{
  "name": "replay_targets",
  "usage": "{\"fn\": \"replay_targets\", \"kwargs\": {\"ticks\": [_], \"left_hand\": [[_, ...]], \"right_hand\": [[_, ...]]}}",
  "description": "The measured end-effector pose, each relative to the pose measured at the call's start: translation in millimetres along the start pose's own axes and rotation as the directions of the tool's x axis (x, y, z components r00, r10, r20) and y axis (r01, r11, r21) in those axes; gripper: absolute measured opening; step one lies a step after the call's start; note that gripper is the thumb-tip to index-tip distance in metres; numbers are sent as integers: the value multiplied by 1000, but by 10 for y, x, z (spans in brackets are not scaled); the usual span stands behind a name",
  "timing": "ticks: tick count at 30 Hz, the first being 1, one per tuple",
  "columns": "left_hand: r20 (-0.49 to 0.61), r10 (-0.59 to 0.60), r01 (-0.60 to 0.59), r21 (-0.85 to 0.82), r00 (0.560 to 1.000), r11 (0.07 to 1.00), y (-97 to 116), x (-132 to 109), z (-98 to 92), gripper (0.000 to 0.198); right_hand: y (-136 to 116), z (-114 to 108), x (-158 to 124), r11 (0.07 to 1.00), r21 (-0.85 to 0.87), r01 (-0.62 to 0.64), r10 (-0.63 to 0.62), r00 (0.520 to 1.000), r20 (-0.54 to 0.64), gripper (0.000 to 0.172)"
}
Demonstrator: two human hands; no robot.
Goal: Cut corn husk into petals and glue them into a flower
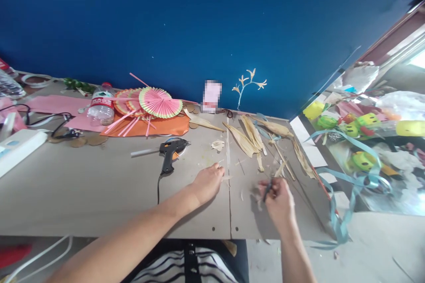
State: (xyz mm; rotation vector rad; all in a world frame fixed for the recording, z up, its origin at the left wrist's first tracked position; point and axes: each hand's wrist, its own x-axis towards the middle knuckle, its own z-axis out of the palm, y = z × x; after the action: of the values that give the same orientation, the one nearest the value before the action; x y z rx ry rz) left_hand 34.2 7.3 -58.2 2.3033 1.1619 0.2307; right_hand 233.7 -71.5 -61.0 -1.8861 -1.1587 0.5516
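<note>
My left hand (209,183) is low over the table, fingers pinched together. A small pale strip of corn husk (227,178) shows at its fingertips. To the right, my right hand (279,201) is closed round a small black-handled tool (268,189) that looks like scissors; motion blurs its tip. Beyond the hands lie dried corn husks (245,139), several of them long and curled. A hot glue gun (171,154) rests on its side left of my left hand, with a glue stick (142,153) out of its back. A wire stem with husk flowers (241,88) stands against the blue wall.
Pink paper fans (161,102) lie on orange paper (159,127) at the back left, beside a plastic bottle (101,104). A white power strip (20,150) is at far left. Blue ribbon (352,185) hangs over the right edge, near bagged yellow-green toys (361,161).
</note>
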Motion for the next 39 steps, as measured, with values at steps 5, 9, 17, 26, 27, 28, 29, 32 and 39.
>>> {"fn": "replay_targets", "kwargs": {"ticks": [5, 9, 17, 26, 27, 28, 29, 32, 39], "left_hand": [[-18, 6, -6, -22, 1000, 1000, -33, -31, 1, 19], [-15, -25, 25, 29, 1000, 999, -27, -50, 4, 19], [-34, -37, 37, 14, 999, 999, -55, -50, 43, 20], [22, -209, 159, -726, 978, 669, -139, -137, -72, 31], [93, -204, 195, -803, 975, 563, -124, -149, -94, 28], [135, -200, 217, -850, 970, 480, -105, -160, -112, 24], [147, -216, 227, -880, 965, 418, -88, -168, -126, 21], [142, -306, 233, -930, 941, 284, -61, -159, -158, 19], [259, -302, 252, -966, 917, -64, -180, 47, -332, 20]], "right_hand": [[-216, 411, -36, 967, -179, 179, -136, 964, 228, 22], [-268, 520, 17, 916, -255, 308, -215, 917, 336, 28], [-203, 579, -2, 914, -250, 319, -221, 909, 353, 23], [-299, 669, -54, 893, 437, -112, -55, 934, 352, 20], [-333, 683, -72, 856, 493, -155, -40, 931, 363, 21], [-367, 698, -90, 826, 534, -180, -32, 931, 363, 21], [-400, 713, -104, 805, 561, -191, -27, 934, 356, 20], [-489, 765, -115, 780, 594, -196, -22, 940, 339, 21], [-719, 865, 52, 748, 653, -120, -125, 941, 316, 24]]}}
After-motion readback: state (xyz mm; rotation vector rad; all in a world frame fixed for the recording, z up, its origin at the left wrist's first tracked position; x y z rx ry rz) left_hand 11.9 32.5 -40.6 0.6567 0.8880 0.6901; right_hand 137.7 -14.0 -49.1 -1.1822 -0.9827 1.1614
